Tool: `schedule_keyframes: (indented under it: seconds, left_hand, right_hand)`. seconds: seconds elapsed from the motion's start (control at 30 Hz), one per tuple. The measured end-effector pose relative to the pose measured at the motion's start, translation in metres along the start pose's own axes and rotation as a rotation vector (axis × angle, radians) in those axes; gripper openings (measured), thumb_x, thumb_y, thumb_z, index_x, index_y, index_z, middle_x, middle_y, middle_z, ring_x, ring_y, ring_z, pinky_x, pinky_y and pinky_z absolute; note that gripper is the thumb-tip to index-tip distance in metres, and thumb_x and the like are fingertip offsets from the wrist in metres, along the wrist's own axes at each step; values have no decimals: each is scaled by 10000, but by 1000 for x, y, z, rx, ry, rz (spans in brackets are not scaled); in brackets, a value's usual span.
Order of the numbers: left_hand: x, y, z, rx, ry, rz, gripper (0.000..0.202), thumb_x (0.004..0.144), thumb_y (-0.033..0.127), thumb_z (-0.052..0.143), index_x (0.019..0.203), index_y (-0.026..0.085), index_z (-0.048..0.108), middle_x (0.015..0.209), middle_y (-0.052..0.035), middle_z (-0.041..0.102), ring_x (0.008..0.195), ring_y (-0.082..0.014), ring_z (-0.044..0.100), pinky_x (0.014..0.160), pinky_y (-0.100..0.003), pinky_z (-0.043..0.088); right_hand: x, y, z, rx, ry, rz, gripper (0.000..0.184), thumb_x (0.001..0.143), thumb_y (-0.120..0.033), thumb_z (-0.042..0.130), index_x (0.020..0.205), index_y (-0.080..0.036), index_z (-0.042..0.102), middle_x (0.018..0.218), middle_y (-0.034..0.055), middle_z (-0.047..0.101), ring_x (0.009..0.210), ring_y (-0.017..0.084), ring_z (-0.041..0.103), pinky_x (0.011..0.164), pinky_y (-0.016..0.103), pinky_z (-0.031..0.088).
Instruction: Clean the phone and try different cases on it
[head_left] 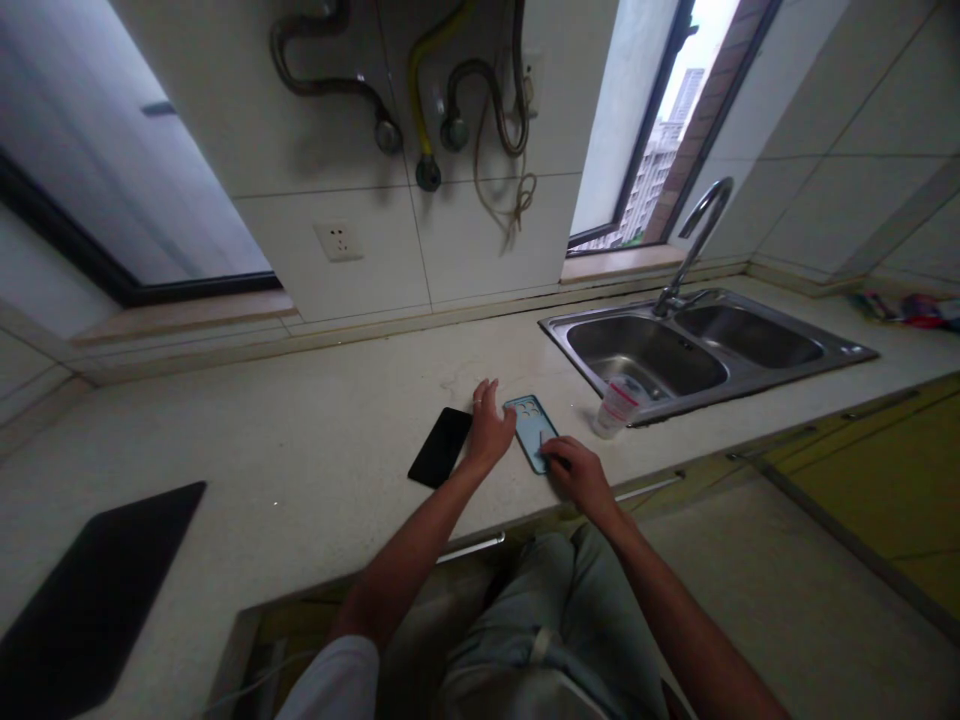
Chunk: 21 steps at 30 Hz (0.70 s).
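Note:
A light blue phone case [529, 428] with camera cut-outs at its far end lies on the counter. Over its near right edge, my right hand [579, 476] is closed, fingers pinched together. A short thin dark piece [541, 440] stands out at those fingertips; its kind is too small to make out. To the left of the case, my left hand [491, 428] has its fingers apart and holds nothing, with the thumb near the case's edge. A black smartphone [439, 448] lies flat just beyond that hand's left side, its right edge partly covered.
A clear plastic cup [616, 408] with a red band stands beside the double steel sink [645, 408] and its faucet [705, 225]. At the left, a large dark flat panel [97, 590] covers part of the counter [315, 430]. Pipes and a socket [339, 241] are on the wall.

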<state>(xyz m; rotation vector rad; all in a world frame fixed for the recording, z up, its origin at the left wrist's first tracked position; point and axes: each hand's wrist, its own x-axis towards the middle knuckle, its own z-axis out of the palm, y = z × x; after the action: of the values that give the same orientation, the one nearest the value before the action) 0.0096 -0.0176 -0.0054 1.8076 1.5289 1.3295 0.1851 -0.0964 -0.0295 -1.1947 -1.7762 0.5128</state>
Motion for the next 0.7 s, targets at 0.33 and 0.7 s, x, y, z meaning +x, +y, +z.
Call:
schedule_keyframes:
  seconds: [0.33,0.7]
  left_hand:
    - [-1,-4,-93,267,-127,-367,615,470,276,891,986,188,567,1164,-226,591,1311,-479,382,1055,-524,298]
    - [10,-22,-92,-312,-137,-553,560,480,322,902,868,215,514,797,-30,606,761,-203,596,644,-270,411]
  right_hand:
    - [11,-11,1,725,521,485,236,678,-288,763,891,-203,710,838,23,704,778,193,658,726,351,552]
    - [24,-35,31,1468,536,678,254,686,-151,697,923,-239,671,956,34,703,934,191,681,898,400,597]
